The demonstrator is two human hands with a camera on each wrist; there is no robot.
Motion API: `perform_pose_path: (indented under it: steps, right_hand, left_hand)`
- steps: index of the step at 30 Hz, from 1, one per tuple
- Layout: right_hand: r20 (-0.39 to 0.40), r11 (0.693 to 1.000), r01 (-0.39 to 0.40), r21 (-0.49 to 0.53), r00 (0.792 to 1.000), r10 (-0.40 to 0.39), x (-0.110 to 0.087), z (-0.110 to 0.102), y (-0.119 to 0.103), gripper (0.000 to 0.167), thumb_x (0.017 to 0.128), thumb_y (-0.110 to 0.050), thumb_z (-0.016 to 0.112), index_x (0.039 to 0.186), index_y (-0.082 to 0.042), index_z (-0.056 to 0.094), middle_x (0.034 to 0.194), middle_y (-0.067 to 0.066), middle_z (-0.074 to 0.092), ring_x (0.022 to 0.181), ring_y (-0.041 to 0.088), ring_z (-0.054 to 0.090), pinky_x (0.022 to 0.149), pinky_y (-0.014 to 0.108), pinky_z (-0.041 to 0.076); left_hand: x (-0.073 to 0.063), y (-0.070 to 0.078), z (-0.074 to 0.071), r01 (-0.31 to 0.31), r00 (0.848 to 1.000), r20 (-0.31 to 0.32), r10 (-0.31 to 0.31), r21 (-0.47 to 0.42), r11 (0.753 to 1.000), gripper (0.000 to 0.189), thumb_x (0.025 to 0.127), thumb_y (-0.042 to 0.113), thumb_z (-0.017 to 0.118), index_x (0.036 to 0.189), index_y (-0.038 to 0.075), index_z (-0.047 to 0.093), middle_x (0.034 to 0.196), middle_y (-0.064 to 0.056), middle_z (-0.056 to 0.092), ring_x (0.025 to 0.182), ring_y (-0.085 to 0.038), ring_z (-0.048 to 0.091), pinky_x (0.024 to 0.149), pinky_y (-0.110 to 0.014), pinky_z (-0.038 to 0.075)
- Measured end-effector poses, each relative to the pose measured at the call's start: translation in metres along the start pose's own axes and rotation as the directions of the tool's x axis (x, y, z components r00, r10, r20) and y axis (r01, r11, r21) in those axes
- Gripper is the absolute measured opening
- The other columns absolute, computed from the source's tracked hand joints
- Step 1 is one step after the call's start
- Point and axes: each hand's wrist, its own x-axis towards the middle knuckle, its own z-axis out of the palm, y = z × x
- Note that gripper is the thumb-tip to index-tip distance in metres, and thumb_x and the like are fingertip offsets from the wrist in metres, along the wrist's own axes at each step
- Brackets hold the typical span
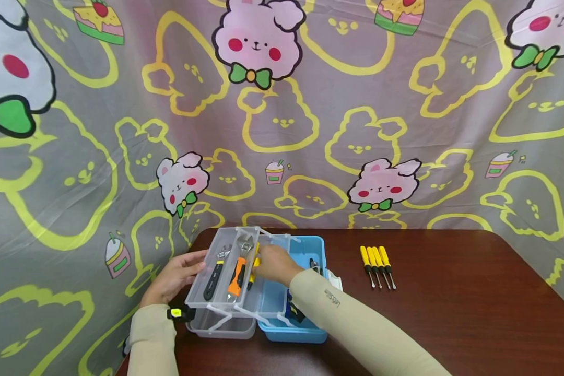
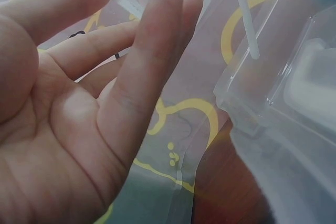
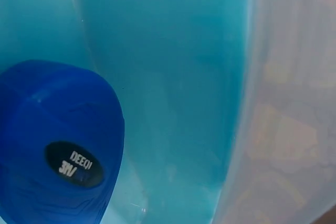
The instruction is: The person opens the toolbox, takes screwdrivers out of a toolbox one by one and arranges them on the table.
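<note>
In the head view a toolbox has a blue base [image 1: 293,337] and raised translucent trays. My left hand [image 1: 175,275] is at the left side of the upper tray [image 1: 195,297], fingertips touching its edge; the left wrist view shows the palm and mostly straight fingers. Inside that tray lie a black-handled adjustable wrench [image 1: 213,279] and an orange-handled adjustable wrench [image 1: 237,274]. My right hand [image 1: 276,263] reaches into the tray beside them, fingers curled at a yellow-and-black tool [image 1: 251,282], whose kind is partly hidden. A blue tape measure [image 3: 58,140] sits in the base.
Several yellow-handled screwdrivers [image 1: 376,261] lie side by side on the brown table [image 1: 442,303], right of the toolbox. A translucent lower compartment [image 1: 225,329] sits under the raised tray. Patterned cloth [image 1: 310,130] hangs behind and to the left.
</note>
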Motion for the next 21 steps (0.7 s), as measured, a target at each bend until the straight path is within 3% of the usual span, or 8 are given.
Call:
perform_pose_path:
  steps: [7,17,21]
  right_hand:
    - [0.039,1.0,-0.019,0.02,0.999,0.019,-0.0008,-0.0025,0.0004,0.031,0.084,-0.029,0.074,0.105,-0.008,0.068,0.076,-0.003,0.058,0.065,0.015,0.054,0.056,0.03,0.046]
    - [0.063,0.998,-0.058,-0.003,0.996,0.058,0.0001,-0.0033,0.0008,0.025,0.085,-0.029,0.071,0.098,-0.008,0.065,0.073,0.0,0.057,0.06,0.016,0.055,0.05,0.029,0.045]
    - [0.055,0.998,-0.058,-0.012,0.997,0.058,-0.0001,-0.0044,0.0006,0.016,0.085,-0.025,0.07,0.085,-0.01,0.063,0.069,0.002,0.056,0.056,0.016,0.054,0.048,0.029,0.044]
  left_hand:
    - [-0.0012,0.0012,-0.0007,0.004,1.0,-0.011,-0.004,0.003,1.0,0.058,0.095,0.021,0.065,0.143,-0.004,0.044,0.135,-0.023,0.052,0.101,-0.027,0.064,0.082,-0.039,0.054]
    - [-0.0013,0.0014,-0.0007,0.011,1.0,-0.009,-0.011,-0.01,1.0,0.055,0.096,0.018,0.063,0.143,-0.004,0.043,0.135,-0.024,0.052,0.101,-0.026,0.065,0.082,-0.039,0.055]
    - [-0.0007,0.0014,0.0006,0.01,1.0,-0.012,-0.01,-0.005,1.0,0.055,0.097,0.019,0.063,0.143,-0.005,0.043,0.135,-0.024,0.052,0.101,-0.027,0.065,0.082,-0.039,0.055]
